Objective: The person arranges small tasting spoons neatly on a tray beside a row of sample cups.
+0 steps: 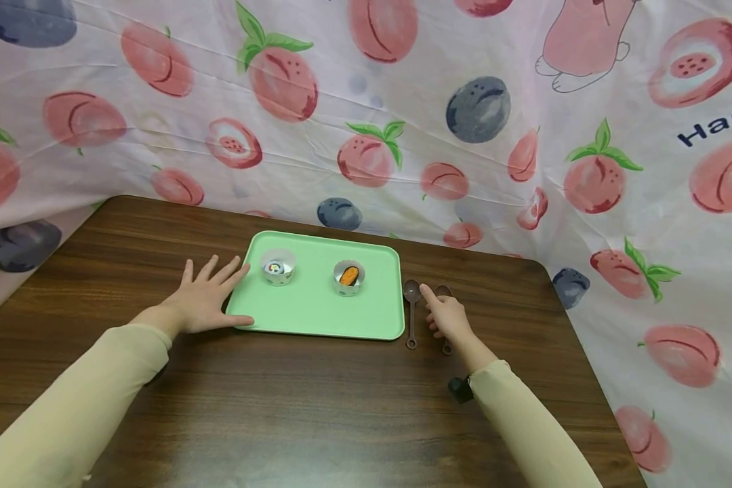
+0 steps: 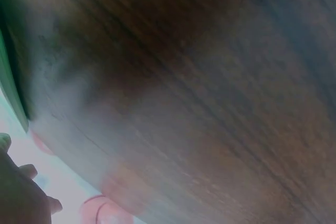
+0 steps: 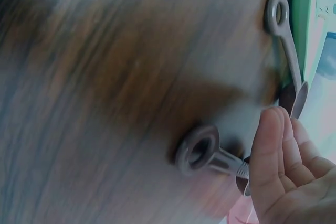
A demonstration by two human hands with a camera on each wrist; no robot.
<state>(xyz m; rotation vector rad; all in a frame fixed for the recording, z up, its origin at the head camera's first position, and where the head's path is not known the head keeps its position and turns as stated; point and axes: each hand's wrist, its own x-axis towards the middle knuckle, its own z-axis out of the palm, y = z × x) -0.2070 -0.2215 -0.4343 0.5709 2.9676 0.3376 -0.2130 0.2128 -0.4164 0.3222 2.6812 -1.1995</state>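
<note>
A light green tray (image 1: 317,315) lies on the table. On it stand two small patterned cups: the left cup (image 1: 278,267) has a sushi-roll-like piece in it, and the right cup (image 1: 349,278) an orange piece with a dark band. My left hand (image 1: 206,301) spreads its fingers at the tray's left edge, thumb over the near corner. Just right of the tray lies one brown spoon (image 1: 411,312). My right hand (image 1: 448,317), fingers extended and holding nothing, is over a second brown spoon (image 3: 198,150) and hides its middle; its ring-ended handle shows below the hand.
The dark wood table (image 1: 293,407) reaches back to a fruit-printed cloth (image 1: 402,88) hanging behind and along the right side. A small black device (image 1: 461,390) is at my right wrist.
</note>
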